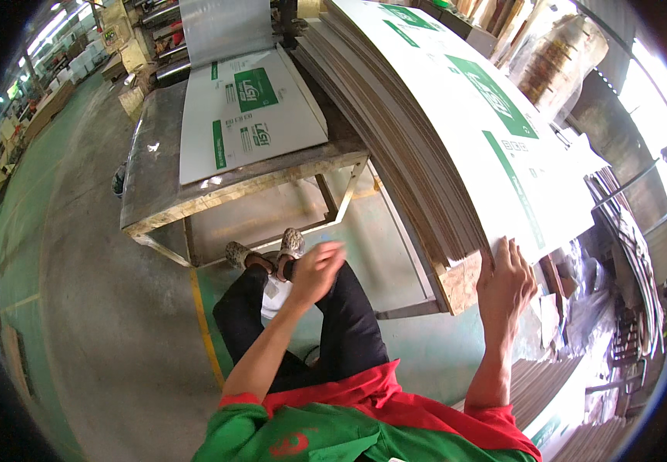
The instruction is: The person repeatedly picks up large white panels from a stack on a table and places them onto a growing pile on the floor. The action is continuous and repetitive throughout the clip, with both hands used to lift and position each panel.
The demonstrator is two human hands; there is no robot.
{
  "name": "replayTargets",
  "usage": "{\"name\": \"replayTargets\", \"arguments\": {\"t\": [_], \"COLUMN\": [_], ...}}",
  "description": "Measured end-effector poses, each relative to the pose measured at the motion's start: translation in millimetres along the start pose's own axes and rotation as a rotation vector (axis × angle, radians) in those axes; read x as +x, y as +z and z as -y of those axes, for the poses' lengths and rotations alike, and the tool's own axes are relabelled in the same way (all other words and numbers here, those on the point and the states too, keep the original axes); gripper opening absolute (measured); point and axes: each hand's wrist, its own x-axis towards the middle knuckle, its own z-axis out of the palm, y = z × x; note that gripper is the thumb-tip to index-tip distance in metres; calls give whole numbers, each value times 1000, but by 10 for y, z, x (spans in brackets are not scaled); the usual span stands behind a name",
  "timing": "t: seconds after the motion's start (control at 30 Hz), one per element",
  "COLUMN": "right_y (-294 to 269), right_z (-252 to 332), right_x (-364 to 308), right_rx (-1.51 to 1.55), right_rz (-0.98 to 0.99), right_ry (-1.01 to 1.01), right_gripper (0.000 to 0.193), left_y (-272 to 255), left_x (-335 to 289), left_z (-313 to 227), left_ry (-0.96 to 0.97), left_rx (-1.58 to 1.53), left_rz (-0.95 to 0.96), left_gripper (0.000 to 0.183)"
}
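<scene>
A tall stack of cardboard sheets [418,146] rises to the right, its top sheet [541,185] white with green print. My right hand [507,283] is at the near corner of that top sheet, fingers over its surface and thumb against the edge; the palm side is hidden. Over my thighs, my left hand [318,271] hangs in the air with fingers curled together and tips slightly blurred. Nothing shows in it. Beyond it, a white and green cardboard sheet [229,142] lies flat on a worn metal-topped table [160,165].
Rollers [172,71] and a grey sheet [226,31] hanging down stand at the table's far end. A wooden support [460,285] is under the stack. More stacked sheets [557,396] and crumpled clear plastic [589,296] sit at the right. A yellow line [204,327] crosses the floor.
</scene>
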Motion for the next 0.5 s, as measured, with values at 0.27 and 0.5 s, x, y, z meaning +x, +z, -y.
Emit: {"name": "replayTargets", "arguments": {"t": [0.27, 0.5], "right_y": [-358, -1590], "right_z": [-351, 64], "right_x": [240, 1215], "right_rx": [44, -84], "right_rz": [166, -650], "right_ry": [-238, -471], "right_gripper": [12, 20], "left_y": [1250, 1652], "left_x": [637, 1047], "left_z": [-1783, -2376], "left_ry": [-84, -207], "left_rx": [-980, -1272], "left_rz": [535, 741], "left_gripper": [88, 138]}}
